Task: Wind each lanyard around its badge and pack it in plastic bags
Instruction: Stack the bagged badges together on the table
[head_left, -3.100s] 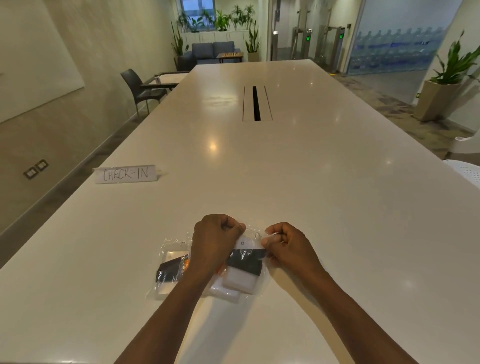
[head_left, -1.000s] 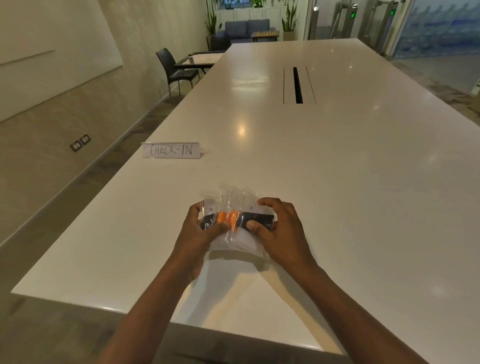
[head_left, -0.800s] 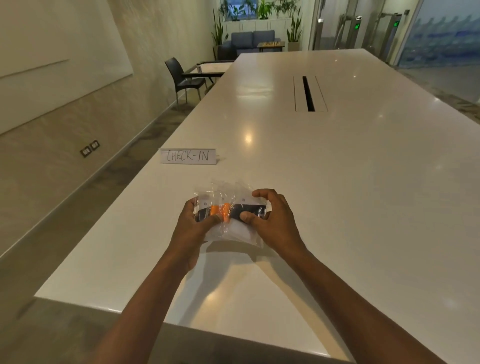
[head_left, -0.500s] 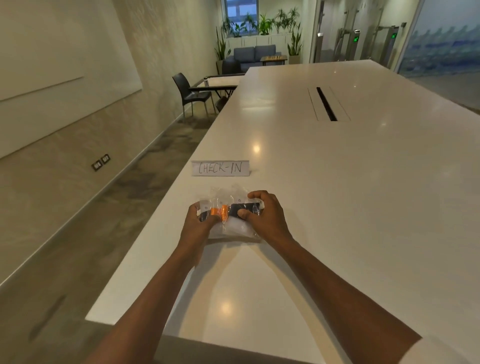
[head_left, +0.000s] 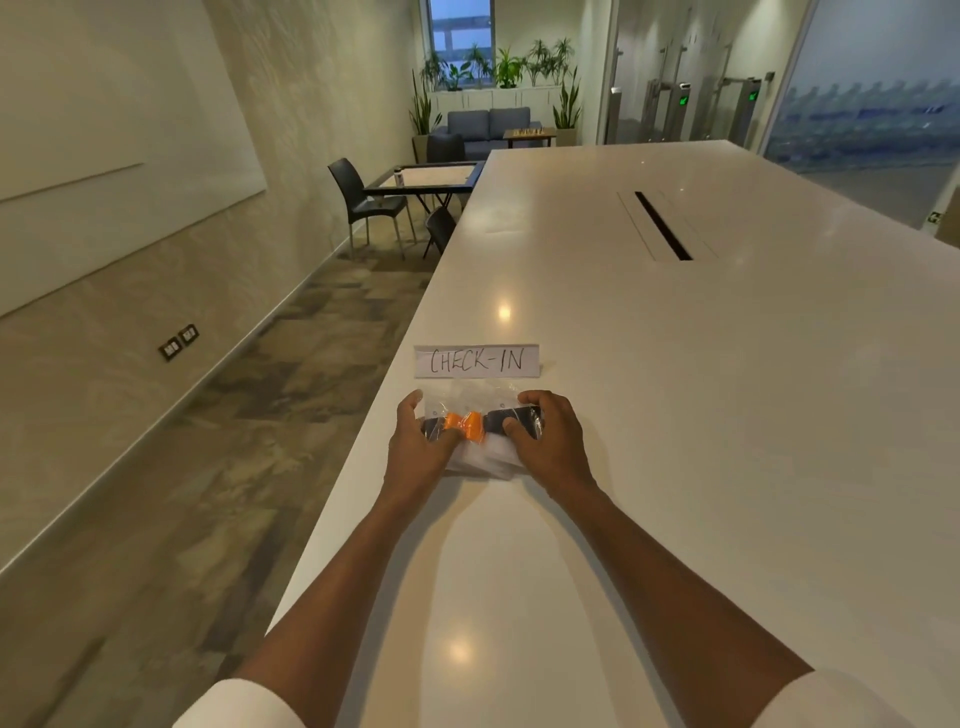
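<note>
Long white table, left hand and right hand outstretched, each grip curled round bagged badges

The bagged badges sit near the table's left edge, between the left hand and the right hand. Just behind them, along the same edge, stands the CHECK-IN sign. The cable slot lies far behind, mid-table.

A CHECK-IN sign stands on the white table.
</note>
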